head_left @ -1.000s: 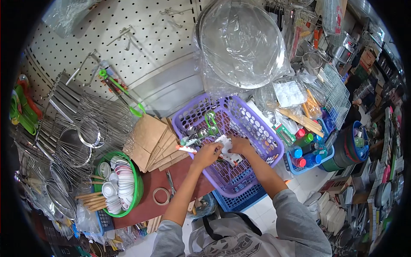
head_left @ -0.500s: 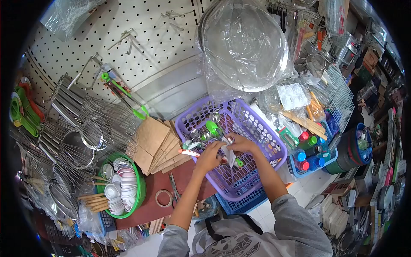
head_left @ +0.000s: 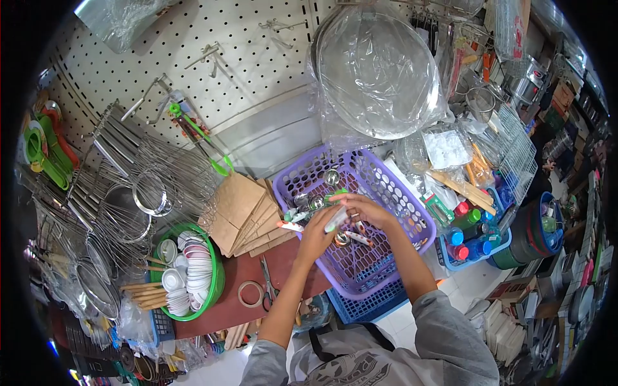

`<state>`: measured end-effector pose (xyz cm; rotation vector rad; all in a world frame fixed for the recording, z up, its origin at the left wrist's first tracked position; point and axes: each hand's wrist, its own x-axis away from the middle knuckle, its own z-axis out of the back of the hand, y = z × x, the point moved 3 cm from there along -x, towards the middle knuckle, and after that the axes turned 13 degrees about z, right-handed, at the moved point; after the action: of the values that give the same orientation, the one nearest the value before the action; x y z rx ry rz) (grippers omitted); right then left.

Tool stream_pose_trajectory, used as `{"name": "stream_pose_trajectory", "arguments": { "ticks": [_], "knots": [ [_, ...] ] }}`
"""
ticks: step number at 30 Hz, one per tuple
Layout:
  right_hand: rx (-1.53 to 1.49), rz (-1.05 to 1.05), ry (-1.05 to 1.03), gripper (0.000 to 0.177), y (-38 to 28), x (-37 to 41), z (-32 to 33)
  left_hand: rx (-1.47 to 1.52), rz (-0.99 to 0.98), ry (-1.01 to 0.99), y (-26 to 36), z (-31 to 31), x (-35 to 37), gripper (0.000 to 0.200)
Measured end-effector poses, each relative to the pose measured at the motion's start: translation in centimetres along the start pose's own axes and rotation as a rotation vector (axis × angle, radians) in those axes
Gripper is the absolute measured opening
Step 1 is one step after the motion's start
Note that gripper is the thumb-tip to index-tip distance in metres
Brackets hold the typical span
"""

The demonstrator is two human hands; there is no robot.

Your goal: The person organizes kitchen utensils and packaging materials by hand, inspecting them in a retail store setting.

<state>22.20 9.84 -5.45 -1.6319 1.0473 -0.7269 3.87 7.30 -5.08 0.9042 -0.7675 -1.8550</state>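
Observation:
My left hand (head_left: pixel 317 235) and my right hand (head_left: pixel 365 211) meet over the purple basket (head_left: pixel 360 294). Between them is a small white packet with a green part (head_left: pixel 336 220), and the fingers of my left hand are closed round it. My right hand's fingers reach to its upper edge, partly bent; whether they grip it is unclear. Below them in the basket lie metal and green utensils (head_left: pixel 315 202) and orange-and-white items (head_left: pixel 358 238). An orange-tipped white item (head_left: pixel 290 226) rests at the basket's left rim.
Left of the basket are brown cardboard pieces (head_left: pixel 235 209), a tape roll (head_left: pixel 250 293), scissors (head_left: pixel 268 283) and a green basket of white dishes (head_left: pixel 220 283). Whisks (head_left: pixel 174 174) hang farther left. At right, a blue basket (head_left: pixel 473 258) holds bottles; a wrapped round tray (head_left: pixel 380 71) hangs above.
The white card-like item between my hands has given way to a smaller-looking packet with green. Orange-and-white items now show in the basket. The whole view has shifted slightly.

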Motion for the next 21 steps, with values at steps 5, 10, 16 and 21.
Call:
{"name": "stream_pose_trajectory", "arguments": {
  "ticks": [5,10,16,21],
  "knots": [
    [-0.001,0.104,-0.045,0.049,0.2,0.1,0.3,0.171,0.136,0.074,0.0,1.0,-0.1,0.031],
    [0.092,0.143,-0.026,0.045,-2.1,0.9,-2.0,0.093,0.111,0.139,1.9,4.0,-0.1,0.021],
    [0.53,0.31,0.064,0.033,-7.0,1.4,-7.3,0.359,0.189,0.112,4.5,8.4,1.1,0.017],
    [0.712,0.728,0.07,0.024,-8.3,-0.6,-11.5,0.49,0.305,0.065,3.7,10.6,3.3,0.035]
  ]
}}
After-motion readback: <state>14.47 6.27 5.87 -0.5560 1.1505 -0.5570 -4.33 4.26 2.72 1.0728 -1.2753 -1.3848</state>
